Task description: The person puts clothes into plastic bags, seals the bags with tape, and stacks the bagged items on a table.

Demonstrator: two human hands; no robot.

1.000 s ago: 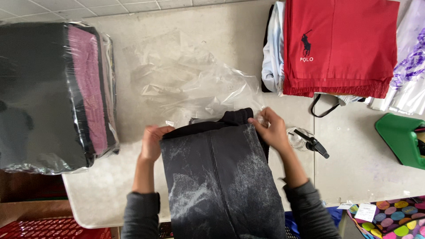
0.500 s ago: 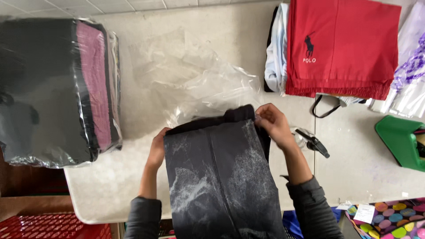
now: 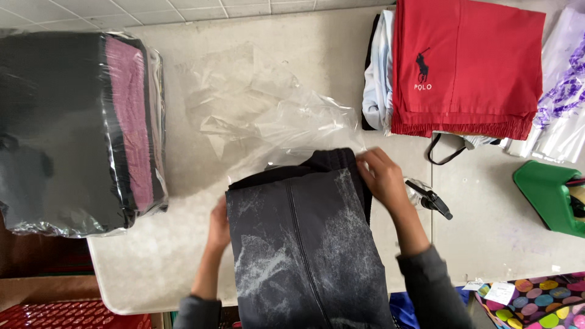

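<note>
Pinching the top right corner of a folded dark garment [image 3: 304,244], the right hand [image 3: 381,176] has its fingers closed on the fabric's waistband edge, which keeps that corner from slumping. The left hand [image 3: 218,226] lies against the garment's left side, mostly tucked behind the cloth, so I cannot tell whether its fingers are closed on it or only pressed flat. The garment, black with grey mottling, hangs over the near edge of the surface [image 3: 341,49], its top just beside a crumpled clear plastic bag [image 3: 268,116] whose mouth faces it. Near the right hand sits a small spray bottle [image 3: 426,196]. Farther off, a wrapped bundle of dark and pink cloth [image 3: 79,128] fills the left edge, folded red clothes [image 3: 469,61] the far right corner.
</note>
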